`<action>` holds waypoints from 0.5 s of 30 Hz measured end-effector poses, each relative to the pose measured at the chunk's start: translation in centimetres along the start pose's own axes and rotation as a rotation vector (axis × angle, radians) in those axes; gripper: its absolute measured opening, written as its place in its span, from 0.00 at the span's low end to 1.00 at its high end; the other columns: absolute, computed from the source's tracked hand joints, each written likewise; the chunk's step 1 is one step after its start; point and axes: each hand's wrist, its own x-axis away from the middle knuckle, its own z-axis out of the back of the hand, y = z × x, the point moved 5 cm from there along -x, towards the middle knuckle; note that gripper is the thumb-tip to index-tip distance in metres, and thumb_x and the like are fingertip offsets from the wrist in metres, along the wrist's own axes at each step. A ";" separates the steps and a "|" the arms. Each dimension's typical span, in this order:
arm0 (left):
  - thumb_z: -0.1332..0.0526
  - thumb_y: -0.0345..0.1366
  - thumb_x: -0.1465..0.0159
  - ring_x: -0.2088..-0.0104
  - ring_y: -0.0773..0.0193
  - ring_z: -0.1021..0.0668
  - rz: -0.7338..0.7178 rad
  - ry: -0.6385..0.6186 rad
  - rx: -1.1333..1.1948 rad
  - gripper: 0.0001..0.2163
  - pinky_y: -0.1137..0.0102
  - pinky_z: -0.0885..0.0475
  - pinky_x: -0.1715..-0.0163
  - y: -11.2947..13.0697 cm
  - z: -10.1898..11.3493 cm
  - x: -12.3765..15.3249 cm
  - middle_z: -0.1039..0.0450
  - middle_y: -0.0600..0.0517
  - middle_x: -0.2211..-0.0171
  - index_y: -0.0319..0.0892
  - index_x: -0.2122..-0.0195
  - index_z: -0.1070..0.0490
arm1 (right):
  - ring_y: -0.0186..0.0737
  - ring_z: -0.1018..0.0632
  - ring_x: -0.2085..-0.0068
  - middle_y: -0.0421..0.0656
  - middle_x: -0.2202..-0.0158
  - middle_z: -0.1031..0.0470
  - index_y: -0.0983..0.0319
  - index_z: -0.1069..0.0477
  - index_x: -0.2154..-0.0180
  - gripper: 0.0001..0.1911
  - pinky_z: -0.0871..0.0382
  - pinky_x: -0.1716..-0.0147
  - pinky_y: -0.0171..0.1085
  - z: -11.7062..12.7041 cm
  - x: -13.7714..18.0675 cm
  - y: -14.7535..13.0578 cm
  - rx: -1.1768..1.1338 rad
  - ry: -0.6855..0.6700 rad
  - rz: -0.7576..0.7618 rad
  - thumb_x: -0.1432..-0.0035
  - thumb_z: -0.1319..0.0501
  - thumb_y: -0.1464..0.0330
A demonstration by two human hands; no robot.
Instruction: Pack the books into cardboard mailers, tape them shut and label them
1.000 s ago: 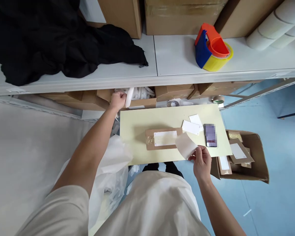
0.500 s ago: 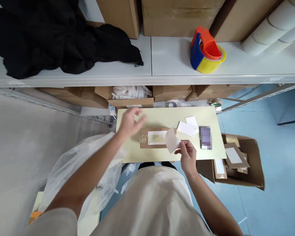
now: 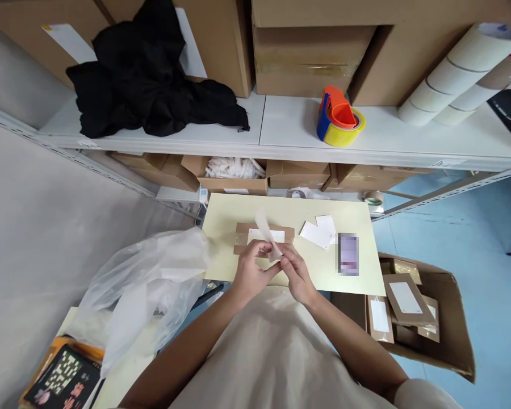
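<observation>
A thin, curled white paper slip (image 3: pixel 264 227) stands up between my hands, over a narrow brown cardboard box (image 3: pixel 242 237). My left hand (image 3: pixel 253 274) is closed, its fingertips pinching the slip's lower end. From the other side my right hand (image 3: pixel 298 275) grips the same end, thumb and fingers pressed together. The box lies flat on the pale yellow table (image 3: pixel 225 209), with a white label (image 3: pixel 277 235) on top and clear tape at its end. The slip and my fingers hide part of that label.
White cards (image 3: pixel 317 234) and a blurred phone-like object (image 3: pixel 348 254) lie on the right of the table. An open carton (image 3: pixel 455 318) with labelled parcels stands beyond its right edge. Plastic wrap (image 3: pixel 140 289) bulges at left. A tape dispenser (image 3: pixel 340 119) sits on the shelf ahead.
My left hand has come down and right to the paper slip. My right hand has moved left with the slip, and both hands now meet in front of the box.
</observation>
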 end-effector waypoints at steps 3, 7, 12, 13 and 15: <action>0.37 0.35 0.44 0.64 0.64 0.24 0.046 0.033 0.026 0.08 0.66 0.26 0.62 -0.6 0.2 0.5 0.27 0.50 0.65 0.43 0.63 0.32 | 0.44 0.28 0.50 0.48 0.50 0.31 0.54 0.34 0.45 0.21 0.30 0.54 0.44 0.2 0.7 -0.2 0.062 -0.034 0.025 0.37 0.49 0.57; 0.39 0.39 0.42 0.67 0.64 0.23 0.247 0.036 0.206 0.09 0.70 0.28 0.66 -2.3 1.1 0.7 0.26 0.50 0.68 0.41 0.64 0.31 | 0.46 0.30 0.50 0.50 0.48 0.33 0.55 0.35 0.45 0.23 0.31 0.56 0.46 4.3 0.7 0.8 0.272 0.324 -0.020 0.42 0.42 0.59; 0.36 0.39 0.46 0.67 0.64 0.23 0.404 -0.051 0.419 0.11 0.71 0.29 0.67 -3.4 1.6 0.4 0.24 0.50 0.67 0.40 0.64 0.29 | 0.41 0.26 0.60 0.47 0.58 0.25 0.60 0.30 0.53 0.20 0.31 0.61 0.41 7.1 -0.4 2.9 0.147 0.291 -0.170 0.44 0.41 0.57; 0.36 0.39 0.46 0.68 0.65 0.23 0.423 -0.066 0.430 0.11 0.71 0.29 0.67 -3.6 1.6 0.5 0.24 0.50 0.68 0.40 0.64 0.29 | 0.39 0.26 0.64 0.45 0.64 0.24 0.61 0.28 0.59 0.17 0.31 0.63 0.40 7.1 -0.5 3.0 0.108 0.263 -0.185 0.44 0.41 0.57; 0.35 0.40 0.46 0.69 0.66 0.24 0.456 -0.072 0.414 0.10 0.72 0.30 0.69 -4.1 1.7 0.8 0.24 0.51 0.69 0.40 0.66 0.28 | 0.36 0.27 0.70 0.42 0.72 0.25 0.62 0.28 0.69 0.14 0.32 0.66 0.37 6.9 -0.1 3.1 0.062 0.258 -0.212 0.44 0.40 0.57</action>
